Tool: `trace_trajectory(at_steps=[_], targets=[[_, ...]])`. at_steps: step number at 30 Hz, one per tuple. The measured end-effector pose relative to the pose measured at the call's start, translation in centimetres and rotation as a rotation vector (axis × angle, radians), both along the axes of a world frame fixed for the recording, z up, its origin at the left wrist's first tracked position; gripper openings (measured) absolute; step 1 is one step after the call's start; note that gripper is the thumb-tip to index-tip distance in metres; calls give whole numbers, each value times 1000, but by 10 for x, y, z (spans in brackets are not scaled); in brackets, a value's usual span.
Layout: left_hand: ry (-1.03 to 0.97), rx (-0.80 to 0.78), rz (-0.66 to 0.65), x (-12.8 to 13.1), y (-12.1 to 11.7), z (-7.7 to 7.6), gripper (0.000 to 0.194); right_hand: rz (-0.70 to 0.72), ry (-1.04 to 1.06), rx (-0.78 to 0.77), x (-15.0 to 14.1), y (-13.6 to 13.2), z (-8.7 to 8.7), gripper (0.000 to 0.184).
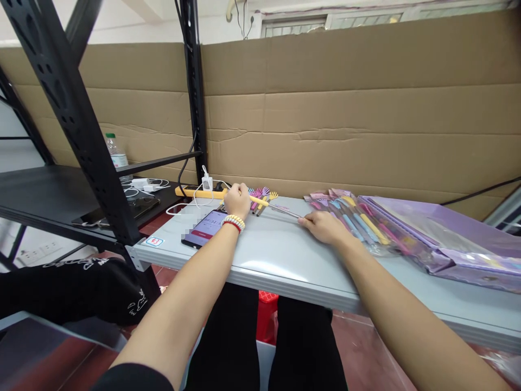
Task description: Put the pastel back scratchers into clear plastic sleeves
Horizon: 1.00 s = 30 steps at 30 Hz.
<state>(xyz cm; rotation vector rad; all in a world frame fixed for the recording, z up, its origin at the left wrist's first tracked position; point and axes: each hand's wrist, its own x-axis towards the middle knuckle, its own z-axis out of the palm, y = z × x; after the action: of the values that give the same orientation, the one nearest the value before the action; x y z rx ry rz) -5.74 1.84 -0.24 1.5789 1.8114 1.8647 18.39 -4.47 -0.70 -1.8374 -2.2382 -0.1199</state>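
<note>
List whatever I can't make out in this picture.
All in the head view:
- Far end of the metal rod: covered by the right hand.
- Gripped part of the yellow handle: hidden by the left hand.
- Phone lettering: too small.
- Purple case, right end: cut off by the picture's edge.

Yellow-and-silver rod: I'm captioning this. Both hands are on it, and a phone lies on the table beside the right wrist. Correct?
Not quite: the head view shows the phone beside the left wrist. The left hand and right hand are indeed on the rod.
</note>
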Motion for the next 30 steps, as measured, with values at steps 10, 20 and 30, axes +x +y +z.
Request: trace_trajectory(at_steps=[10, 20, 30], targets=[[-14, -26, 42, -2, -1, 2, 27, -55, 31, 160, -5, -6, 5, 50], [-182, -8, 35, -6, 4, 3, 31, 149, 351, 107, -5, -3, 2, 59], [-214, -22, -32, -11, 9, 0, 34, 168, 419, -145, -2, -6, 4, 62]])
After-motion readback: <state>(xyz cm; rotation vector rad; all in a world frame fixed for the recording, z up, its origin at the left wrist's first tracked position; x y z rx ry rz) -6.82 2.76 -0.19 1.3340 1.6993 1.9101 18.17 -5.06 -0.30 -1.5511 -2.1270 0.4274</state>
